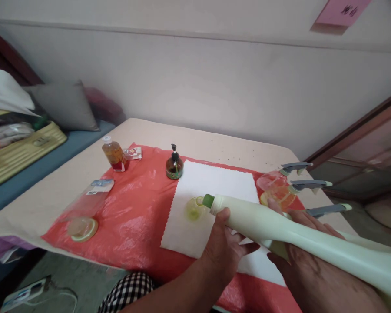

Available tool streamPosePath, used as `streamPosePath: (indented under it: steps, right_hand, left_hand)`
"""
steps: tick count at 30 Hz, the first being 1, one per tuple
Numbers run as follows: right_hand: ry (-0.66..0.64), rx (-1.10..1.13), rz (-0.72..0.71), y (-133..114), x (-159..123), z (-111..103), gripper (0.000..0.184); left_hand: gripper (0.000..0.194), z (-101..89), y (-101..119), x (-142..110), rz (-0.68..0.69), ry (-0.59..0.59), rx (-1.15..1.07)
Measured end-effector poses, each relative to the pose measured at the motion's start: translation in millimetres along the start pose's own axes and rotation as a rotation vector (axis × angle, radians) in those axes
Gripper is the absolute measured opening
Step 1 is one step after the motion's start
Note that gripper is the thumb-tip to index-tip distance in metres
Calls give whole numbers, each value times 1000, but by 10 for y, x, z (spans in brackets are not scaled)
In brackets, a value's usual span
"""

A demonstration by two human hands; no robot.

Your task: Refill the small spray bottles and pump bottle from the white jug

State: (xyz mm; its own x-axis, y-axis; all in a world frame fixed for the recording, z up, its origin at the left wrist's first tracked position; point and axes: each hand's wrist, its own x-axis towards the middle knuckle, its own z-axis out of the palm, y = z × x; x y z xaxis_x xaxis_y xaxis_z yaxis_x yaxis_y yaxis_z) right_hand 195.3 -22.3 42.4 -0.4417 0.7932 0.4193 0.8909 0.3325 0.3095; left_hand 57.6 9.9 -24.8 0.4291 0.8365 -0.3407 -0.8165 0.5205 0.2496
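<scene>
A long pale green plastic spout [257, 217], like a watering can's, runs diagonally from the lower right, over a white cloth or paper sheet [215, 178]. Its threaded mouth has a green tip [208, 200]. My left hand [223, 243] is closed around the spout just behind the thread, thumb along its near side. Further back, my right hand [309, 256] is wrapped under and around it, partly hidden. Below the mouth, a translucent yellow-green round piece [194, 209] with a small ring lies on the white sheet.
Several spray bottles with grey trigger heads [311, 184] stand at the right. A dark pump bottle [174, 167], an amber bottle [115, 154], a clear plastic bag [91, 198] and a round lidded item [83, 228] are on the red plastic sheet [133, 217]. A wall [198, 87] rises behind.
</scene>
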Motion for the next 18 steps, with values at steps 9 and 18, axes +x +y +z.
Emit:
streamPosePath:
  steps: [9, 18]
  right_hand:
    - [26, -78, -4, 28, -45, -7, 80]
    - [64, -87, -52, 14, -35, -13, 75]
  left_hand:
    - [81, 8, -7, -10, -5, 7, -8]
    - [78, -2, -15, -6, -1, 0, -24]
